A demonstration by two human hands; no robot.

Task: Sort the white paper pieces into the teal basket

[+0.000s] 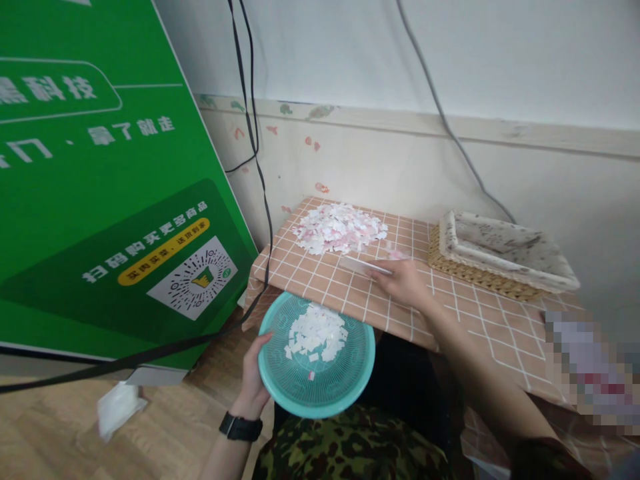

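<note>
My left hand [256, 373] grips the left rim of a round teal plastic colander [345, 393], held just below the table's front edge. Inside it lies a heap of small white paper pieces [317, 333], with one partly red scrap near the bottom. Over the tabletop, my right hand [403, 281] is closed on a flat, whitish, thin-edged piece [364, 266] whose exact kind I cannot make out. A few pinkish scraps [397, 255] show just behind those fingers. Farther back, a larger pile of white and pink paper pieces [340, 229] is spread on the checked tablecloth [320, 277].
A cloth-lined wicker basket [500, 267] stands on the table's right side. Black cables [263, 180] hang at the left, crossing the table corner. A green printed cabinet [125, 167] rises on the left. On the wooden floor lies a white plastic bag [119, 408].
</note>
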